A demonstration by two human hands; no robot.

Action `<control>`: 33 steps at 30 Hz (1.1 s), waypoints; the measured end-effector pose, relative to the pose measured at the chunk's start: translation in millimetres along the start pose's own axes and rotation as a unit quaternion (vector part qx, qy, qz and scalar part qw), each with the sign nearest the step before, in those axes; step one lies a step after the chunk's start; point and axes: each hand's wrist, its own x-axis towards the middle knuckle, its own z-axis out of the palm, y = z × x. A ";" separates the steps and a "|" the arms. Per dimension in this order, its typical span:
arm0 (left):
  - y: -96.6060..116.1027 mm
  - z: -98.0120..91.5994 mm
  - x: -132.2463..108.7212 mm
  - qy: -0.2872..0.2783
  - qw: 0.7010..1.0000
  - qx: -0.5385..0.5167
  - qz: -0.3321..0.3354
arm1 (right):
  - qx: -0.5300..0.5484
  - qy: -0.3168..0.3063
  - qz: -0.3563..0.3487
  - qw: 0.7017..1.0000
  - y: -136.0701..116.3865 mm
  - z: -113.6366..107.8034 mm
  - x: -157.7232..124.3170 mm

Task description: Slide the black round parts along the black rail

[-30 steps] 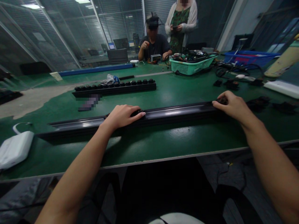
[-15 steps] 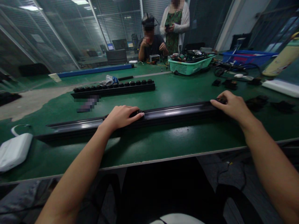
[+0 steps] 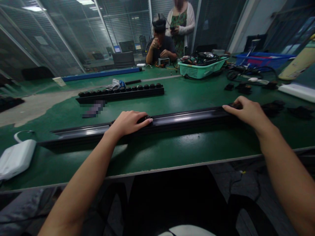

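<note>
A long black rail [image 3: 187, 117] with a shiny channel lies across the green table in front of me. My left hand [image 3: 126, 124] is closed over its middle, thumb and fingers around a small black part [image 3: 147, 117] seated in the channel. Toward the rail's right end, my right hand [image 3: 248, 111] pinches another small dark part [image 3: 235, 105]; the fingers partly hide it. Left of my left hand, the channel shows bare shiny metal or plastic.
Behind the rail lies a second black rail [image 3: 120, 94] lined with several black pieces. Loose black parts [image 3: 299, 112] lie to the right. A white device [image 3: 17, 159] is at left, a green basket [image 3: 200, 70] of cables farther back. Two people are across the table.
My hands keep their grips on the parts with hardly any movement. The seated person across the table has lowered one hand, and the standing person has shifted left.
</note>
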 end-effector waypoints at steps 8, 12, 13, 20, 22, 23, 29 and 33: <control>-0.4 0.3 0.4 0.001 1.000 0.005 0.006 | -0.040 -0.007 0.000 0.999 -0.2 0.5 3.4; 0.1 0.1 0.3 0.003 1.000 0.010 0.005 | -0.058 0.000 0.016 0.998 -2.6 -0.4 3.3; 0.2 -0.1 0.3 0.003 1.000 0.010 0.005 | -0.068 -0.004 0.021 0.997 -3.4 -1.1 3.5; 1.1 -1.2 -0.1 -0.004 1.000 0.005 0.000 | -0.122 -0.047 0.046 0.990 -6.1 -4.9 6.8; 1.3 -0.9 0.2 -0.004 1.000 0.004 0.000 | -0.122 -0.049 0.054 0.990 -5.6 -5.1 7.2; 1.3 -0.7 0.4 -0.004 1.000 0.003 -0.001 | -0.122 -0.052 0.054 0.990 -5.4 -5.1 7.3; 0.3 0.2 1.0 -0.007 1.000 -0.007 -0.007 | -0.111 -0.043 0.060 0.991 -5.0 -4.1 6.5; -0.6 0.7 0.8 -0.002 1.000 -0.005 -0.004 | -0.100 -0.028 0.051 0.993 -1.2 -2.7 6.0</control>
